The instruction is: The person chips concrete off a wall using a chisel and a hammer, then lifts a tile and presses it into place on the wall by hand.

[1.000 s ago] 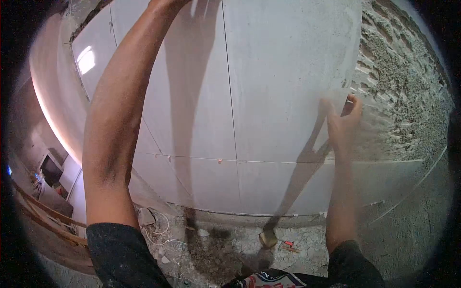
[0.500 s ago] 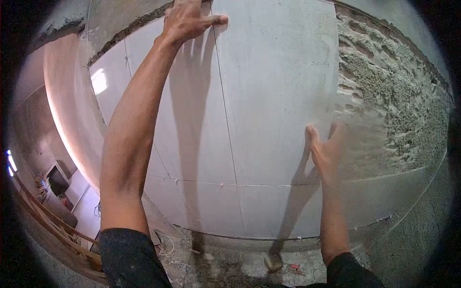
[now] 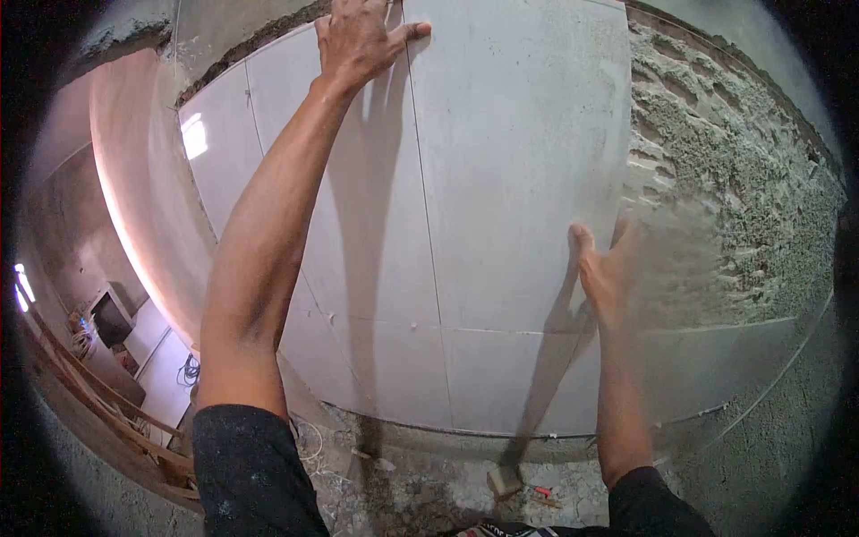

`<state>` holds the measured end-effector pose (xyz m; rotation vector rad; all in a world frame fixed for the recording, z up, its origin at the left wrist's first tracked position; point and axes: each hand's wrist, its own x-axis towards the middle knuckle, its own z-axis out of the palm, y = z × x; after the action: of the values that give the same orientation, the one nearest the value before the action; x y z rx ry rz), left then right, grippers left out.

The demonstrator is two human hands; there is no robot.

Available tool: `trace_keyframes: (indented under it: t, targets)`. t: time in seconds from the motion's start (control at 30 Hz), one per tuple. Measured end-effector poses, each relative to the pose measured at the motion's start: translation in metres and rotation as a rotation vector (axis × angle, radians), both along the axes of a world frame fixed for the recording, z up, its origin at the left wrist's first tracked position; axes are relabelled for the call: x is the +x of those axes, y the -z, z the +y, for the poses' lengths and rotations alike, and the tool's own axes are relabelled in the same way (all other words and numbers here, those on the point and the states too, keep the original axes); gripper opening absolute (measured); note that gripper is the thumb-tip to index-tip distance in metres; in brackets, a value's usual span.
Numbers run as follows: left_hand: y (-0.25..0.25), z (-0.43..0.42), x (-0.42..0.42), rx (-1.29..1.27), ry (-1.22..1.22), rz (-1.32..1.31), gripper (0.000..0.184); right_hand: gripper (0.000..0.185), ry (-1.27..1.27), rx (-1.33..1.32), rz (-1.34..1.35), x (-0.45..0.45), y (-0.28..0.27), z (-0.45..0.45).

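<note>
Pale flat tiles cover the wall, and a large tile [image 3: 510, 161] stands right of a thin dark joint. My left hand [image 3: 362, 40] lies high up by the top of that joint, fingers spread, thumb reaching over onto the large tile. At the tile's right edge is my right hand [image 3: 608, 268], its thumb on the tile face and its blurred fingers apart beyond the edge. Rough, ridged mortar [image 3: 716, 170] covers the wall to the right. A lower row of tiles [image 3: 510, 380] runs below, with small spacers along the seam.
Rubble covers the floor [image 3: 412, 492], where a block [image 3: 504, 481] and a small red object [image 3: 542, 491] lie. Wooden boards [image 3: 116, 407] stand at the lower left, near a curved, lit wall edge [image 3: 143, 215]. A string line crosses at the right.
The view has tilted up since a second ago, bringing my left hand into sight. My right hand sits lower on the tile's right edge, its thumb and fingers apart.
</note>
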<state>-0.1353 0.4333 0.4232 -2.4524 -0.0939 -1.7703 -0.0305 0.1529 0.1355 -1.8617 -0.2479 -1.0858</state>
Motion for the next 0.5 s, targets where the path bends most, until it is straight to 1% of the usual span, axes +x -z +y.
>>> trace_keyframes:
  t: [0.07, 0.2, 0.3, 0.37, 0.4, 0.5]
  targets:
    - [0.004, 0.006, 0.004, 0.043, 0.013, -0.017, 0.065, 0.059, 0.023, -0.023, -0.023, -0.001, -0.002, -0.004]
    - [-0.002, 0.003, -0.001, 0.108, -0.007, 0.001, 0.065, 0.061, -0.024, 0.014, 0.038, 0.0, -0.003, -0.006]
    - [-0.013, -0.01, -0.006, 0.107, -0.112, 0.135, 0.065, 0.061, -0.027, 0.012, 0.076, -0.004, -0.007, -0.009]
    - [-0.011, -0.009, -0.009, 0.087, -0.028, 0.161, 0.065, 0.061, -0.071, 0.037, 0.091, -0.004, -0.007, -0.007]
    - [-0.012, -0.008, -0.011, 0.077, 0.013, 0.171, 0.066, 0.06, -0.054, 0.045, 0.08, -0.005, -0.005, -0.004]
    - [-0.01, -0.01, -0.01, 0.06, 0.004, 0.169, 0.067, 0.058, 0.023, 0.054, 0.028, -0.003, -0.004, 0.001]
